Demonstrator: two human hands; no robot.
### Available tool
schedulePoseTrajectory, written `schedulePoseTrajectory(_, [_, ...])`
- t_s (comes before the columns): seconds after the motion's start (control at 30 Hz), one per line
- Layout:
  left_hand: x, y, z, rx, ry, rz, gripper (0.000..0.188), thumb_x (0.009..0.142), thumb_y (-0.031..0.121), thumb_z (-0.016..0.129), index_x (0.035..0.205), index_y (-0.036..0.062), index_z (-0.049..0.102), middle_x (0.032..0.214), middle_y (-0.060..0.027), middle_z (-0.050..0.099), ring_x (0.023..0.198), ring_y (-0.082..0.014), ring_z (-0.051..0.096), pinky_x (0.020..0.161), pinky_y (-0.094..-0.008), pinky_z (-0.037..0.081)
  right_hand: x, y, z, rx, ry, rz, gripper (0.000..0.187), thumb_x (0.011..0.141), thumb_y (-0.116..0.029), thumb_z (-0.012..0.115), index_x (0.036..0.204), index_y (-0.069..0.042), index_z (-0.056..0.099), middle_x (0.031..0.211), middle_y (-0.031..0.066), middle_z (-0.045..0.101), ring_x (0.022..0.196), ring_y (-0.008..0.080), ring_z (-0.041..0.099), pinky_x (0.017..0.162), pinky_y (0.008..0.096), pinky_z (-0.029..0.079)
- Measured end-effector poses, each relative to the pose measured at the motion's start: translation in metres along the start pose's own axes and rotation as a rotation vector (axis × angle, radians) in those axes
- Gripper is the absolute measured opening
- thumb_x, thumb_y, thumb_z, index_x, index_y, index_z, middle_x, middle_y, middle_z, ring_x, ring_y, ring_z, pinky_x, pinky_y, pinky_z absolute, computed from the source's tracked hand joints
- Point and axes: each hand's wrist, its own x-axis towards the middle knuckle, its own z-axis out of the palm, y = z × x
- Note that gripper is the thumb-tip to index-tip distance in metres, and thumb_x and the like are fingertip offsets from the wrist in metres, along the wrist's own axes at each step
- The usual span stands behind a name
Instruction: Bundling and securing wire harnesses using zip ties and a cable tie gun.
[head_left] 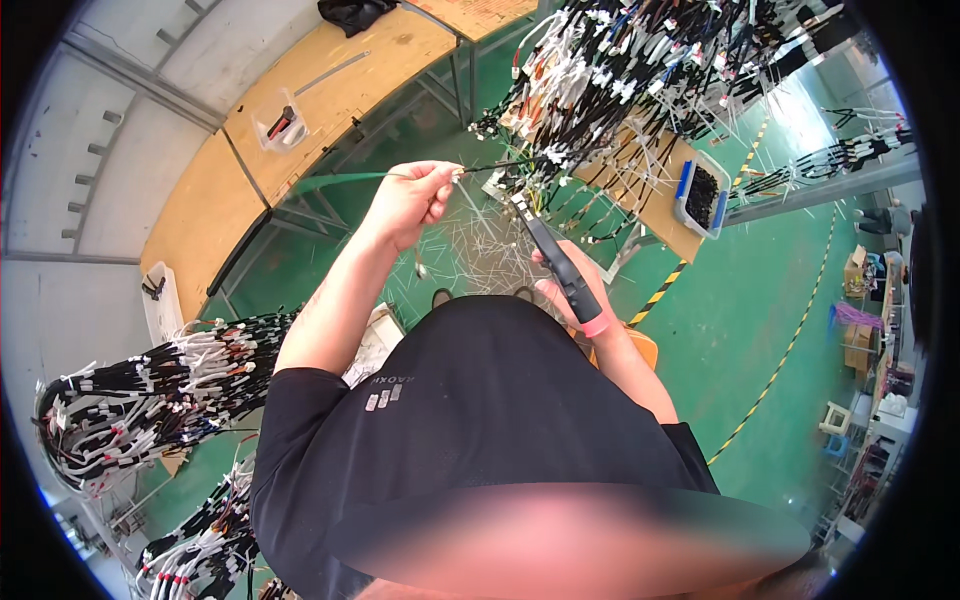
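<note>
My left hand [408,205] is closed, its thumb and finger pinching the end of a dark wire [500,166] near a small white connector. A green strip [340,181] stretches leftward from behind that hand. In my right hand [585,275] is a black cable tie gun [560,262] with a pink end, its narrow nose pointing up and left toward the wires. Just beyond the nose hangs a thick bundle of wire harnesses [600,80], black and white, with many white connectors. Parts of my right fingers are hidden behind the tool.
A wooden workbench [400,65] curves along the left, bearing a clear plastic box [280,125]. At right, a blue-edged bin [702,195] holds black parts. More harness bundles [180,385] hang at lower left. Thin white strips [480,245] litter the green floor [740,310].
</note>
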Motion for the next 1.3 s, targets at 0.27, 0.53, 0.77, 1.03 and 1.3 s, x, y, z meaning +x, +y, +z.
schedulePoseTrajectory(0.27, [-0.006, -0.009, 0.001, -0.323, -0.174, -0.172, 0.025, 0.113, 0.023, 0.055, 0.117, 0.0007, 0.066, 0.07, 0.0052, 0.05, 0.05, -0.0035, 0.039, 0.043, -0.0191, 0.03, 0.027, 0.01, 0.006, -0.141, -0.046, -0.197, 0.044, 0.087, -0.014, 0.083, 0.122, 0.002, 0.063, 0.113, 0.0169, 0.065, 0.1, 0.0356, 0.066, 0.089, 0.0385, 0.054])
schedulePoseTrajectory(0.53, [-0.015, -0.008, 0.004, -0.33, -0.167, -0.15, 0.021, 0.113, 0.022, 0.056, 0.115, 0.0036, 0.065, 0.068, 0.0045, 0.05, 0.047, -0.0036, 0.038, 0.04, -0.0195, 0.028, 0.041, 0.009, 0.011, -0.017, -0.185, -0.19, 0.042, 0.092, -0.023, 0.081, 0.123, 0.0, 0.065, 0.112, 0.0139, 0.067, 0.101, 0.0332, 0.067, 0.091, 0.0395, 0.053])
schedulePoseTrajectory(0.77, [-0.022, -0.003, 0.014, 0.029, -0.091, -0.048, 0.022, 0.115, 0.026, 0.053, 0.111, 0.0071, 0.064, 0.061, 0.0035, 0.053, 0.043, -0.0044, 0.044, 0.038, -0.0201, 0.032, 0.044, 0.003, 0.018, -0.03, -0.166, -0.182, 0.034, 0.088, -0.018, 0.083, 0.11, 0.001, 0.065, 0.099, 0.0152, 0.065, 0.087, 0.0339, 0.066, 0.079, 0.0394, 0.054])
schedulePoseTrajectory(1.03, [-0.019, -0.005, -0.002, 0.081, -0.108, -0.039, 0.018, 0.114, 0.024, 0.055, 0.109, 0.0083, 0.064, 0.061, 0.0043, 0.05, 0.044, -0.0045, 0.041, 0.041, -0.0209, 0.03, 0.043, -0.007, 0.009, -0.243, -0.198, -0.068, 0.019, 0.086, -0.013, 0.08, 0.094, -0.003, 0.066, 0.082, 0.0131, 0.063, 0.075, 0.033, 0.067, 0.07, 0.0413, 0.053])
schedulePoseTrajectory(1.3, [0.03, -0.035, -0.071, 0.411, -0.03, 0.212, 0.024, 0.099, 0.015, 0.074, 0.12, 0.0053, 0.069, 0.082, 0.0038, 0.066, 0.075, -0.0064, 0.058, 0.07, -0.024, 0.047, 0.021, 0.042, -0.004, -0.158, -0.044, -0.185, 0.042, 0.085, -0.007, 0.079, 0.124, -0.003, 0.064, 0.123, 0.015, 0.065, 0.116, 0.0344, 0.065, 0.104, 0.0414, 0.051])
